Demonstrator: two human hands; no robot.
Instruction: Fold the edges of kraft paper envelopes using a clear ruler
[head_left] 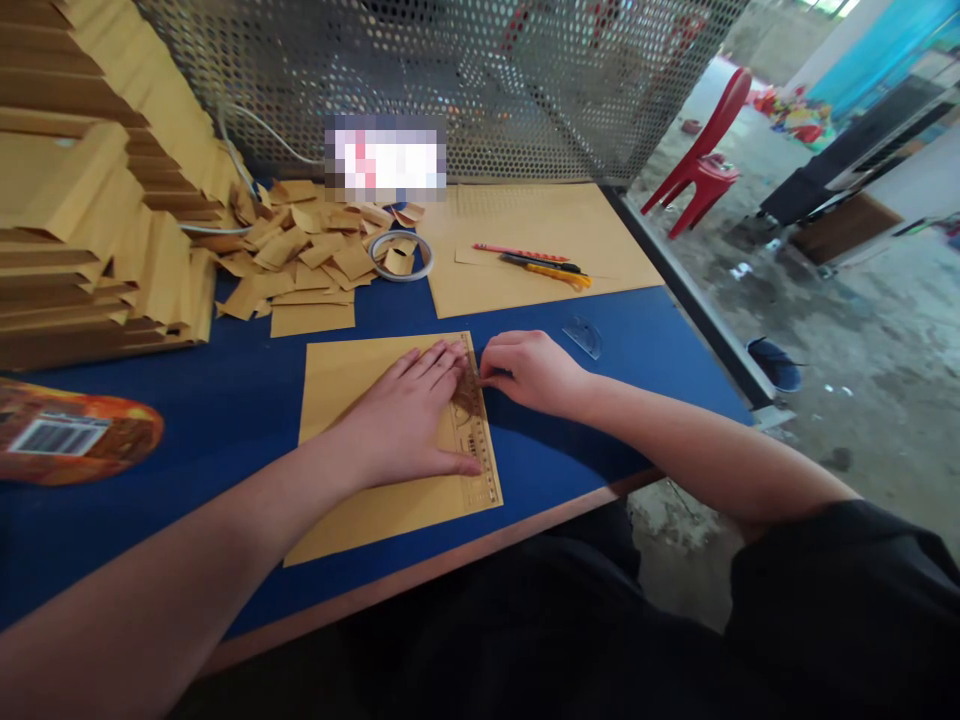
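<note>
A brown paper sheet (352,390) lies flat on the blue table near its front edge. Along the sheet's right side runs a clear ruler (474,425). My left hand (409,415) is spread flat across the paper and ruler, thumb and fingertips pressing on the ruler. At the sheet's right edge my right hand (532,370) is closed, its thumb and curled fingers pinching at that edge beside the ruler. The palm side of the right hand is hidden. A clear protractor (583,338) lies just beyond the right hand.
Stacked brown paper pieces (67,220) rise at left, beside loose cut pieces (315,250) and a tape roll (402,256). A large brown sheet (525,215) carries a red pencil (517,252) and yellow cutter (559,274). A perforated metal panel (480,80) stands behind; an orange packet (75,435) lies left.
</note>
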